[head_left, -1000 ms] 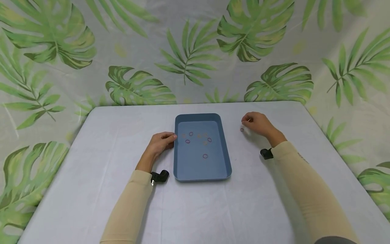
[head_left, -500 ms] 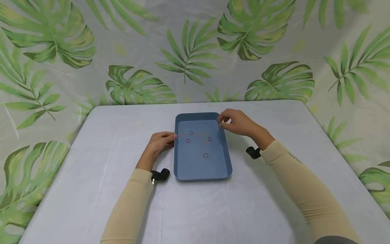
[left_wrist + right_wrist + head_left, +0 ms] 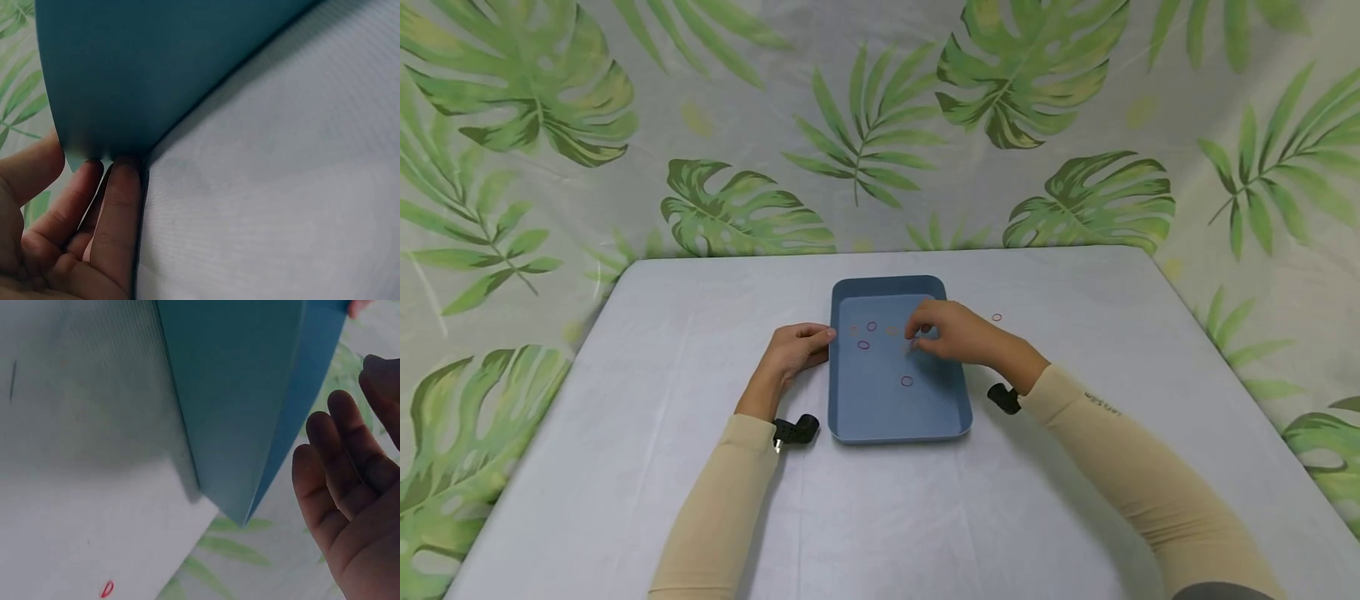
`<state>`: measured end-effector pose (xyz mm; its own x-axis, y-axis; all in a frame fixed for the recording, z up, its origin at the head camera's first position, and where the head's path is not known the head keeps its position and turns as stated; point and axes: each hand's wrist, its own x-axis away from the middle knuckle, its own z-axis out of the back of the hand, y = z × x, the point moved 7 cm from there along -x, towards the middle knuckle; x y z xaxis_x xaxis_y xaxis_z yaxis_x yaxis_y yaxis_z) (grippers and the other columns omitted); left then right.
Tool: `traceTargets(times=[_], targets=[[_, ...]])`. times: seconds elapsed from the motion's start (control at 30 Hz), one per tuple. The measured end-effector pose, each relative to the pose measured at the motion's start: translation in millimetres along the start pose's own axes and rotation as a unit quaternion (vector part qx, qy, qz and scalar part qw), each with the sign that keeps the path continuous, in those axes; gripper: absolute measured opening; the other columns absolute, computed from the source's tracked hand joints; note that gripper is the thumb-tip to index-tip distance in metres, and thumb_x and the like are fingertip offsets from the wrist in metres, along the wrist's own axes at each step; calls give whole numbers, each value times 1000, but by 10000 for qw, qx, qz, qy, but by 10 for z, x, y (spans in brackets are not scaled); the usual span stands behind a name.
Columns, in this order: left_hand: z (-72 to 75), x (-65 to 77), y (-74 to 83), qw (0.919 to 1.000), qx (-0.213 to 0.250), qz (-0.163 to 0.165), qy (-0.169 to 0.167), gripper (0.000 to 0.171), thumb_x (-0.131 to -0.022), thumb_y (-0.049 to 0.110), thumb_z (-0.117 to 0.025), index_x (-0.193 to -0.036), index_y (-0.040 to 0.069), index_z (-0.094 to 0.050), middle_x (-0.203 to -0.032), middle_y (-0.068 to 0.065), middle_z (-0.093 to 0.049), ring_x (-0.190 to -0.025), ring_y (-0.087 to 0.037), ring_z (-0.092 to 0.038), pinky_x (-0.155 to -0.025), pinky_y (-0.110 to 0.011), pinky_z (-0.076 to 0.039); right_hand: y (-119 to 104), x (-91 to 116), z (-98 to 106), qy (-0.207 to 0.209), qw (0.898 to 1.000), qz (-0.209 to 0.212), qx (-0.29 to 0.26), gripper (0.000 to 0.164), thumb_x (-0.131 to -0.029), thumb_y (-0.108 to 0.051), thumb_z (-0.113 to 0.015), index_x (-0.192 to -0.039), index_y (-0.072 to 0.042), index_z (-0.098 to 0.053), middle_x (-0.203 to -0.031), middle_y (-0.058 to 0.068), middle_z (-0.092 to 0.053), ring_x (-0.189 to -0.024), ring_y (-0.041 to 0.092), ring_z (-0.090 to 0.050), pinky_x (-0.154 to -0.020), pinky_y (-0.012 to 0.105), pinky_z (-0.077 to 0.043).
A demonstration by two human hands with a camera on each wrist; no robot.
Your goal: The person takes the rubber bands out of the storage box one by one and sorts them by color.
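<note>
A blue rectangular tray lies on the table with thin red loops and faint orange loops on its floor. My left hand holds the tray's left edge, its thumb at the rim and the other fingers against the outer wall. Over the tray's right half, my right hand hovers with loosely bent fingers; nothing shows between them. Red loops are visible left of that hand, and one red loop lies below it. The tray floor beneath the right hand is hidden.
One red loop lies on the white tablecloth right of the tray. A leaf-patterned cloth hangs behind the table. The tray's raised wall stands beside the right hand.
My right hand has moved left, from beside the red loop on the tablecloth to over the tray, where it now covers a red loop. The left hand and tray have stayed put.
</note>
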<state>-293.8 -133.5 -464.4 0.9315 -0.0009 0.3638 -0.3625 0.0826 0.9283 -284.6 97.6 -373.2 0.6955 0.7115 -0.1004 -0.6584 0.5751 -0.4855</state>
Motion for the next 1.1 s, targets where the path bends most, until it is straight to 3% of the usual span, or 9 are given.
traceTargets(times=[0.27,0.67,1.1], targets=[[-4,-4,-17,10000,37,-6,-23,36,-94,17,-69,-125,-3,-65,-117,-12,-68,-87,-6,-68,-88,-25,-61,-92,16,-188,-122,9995,250,166,8,-90,-6,-69,-96,-6,-73,-101,7,-69,-96,25,-64,-86,40,-58],[-9,-12,-30,10000,33,-32,19,35,-95,17,-69,-124,-3,-66,-121,-13,-66,-91,-8,-68,-91,-27,-61,-30,68,-444,-523,9969,-61,585,5,-91,-12,-70,-94,-13,-74,-99,1,-67,-94,16,-62,-87,36,-57],[-6,-16,-24,9999,-39,-95,29,36,-94,18,-70,-123,-3,-66,-118,-13,-67,-89,-7,-68,-94,-30,-60,-22,113,-474,-340,9962,143,787,4,-91,-14,-71,-90,-13,-74,-97,1,-66,-92,16,-61,-85,36,-57]])
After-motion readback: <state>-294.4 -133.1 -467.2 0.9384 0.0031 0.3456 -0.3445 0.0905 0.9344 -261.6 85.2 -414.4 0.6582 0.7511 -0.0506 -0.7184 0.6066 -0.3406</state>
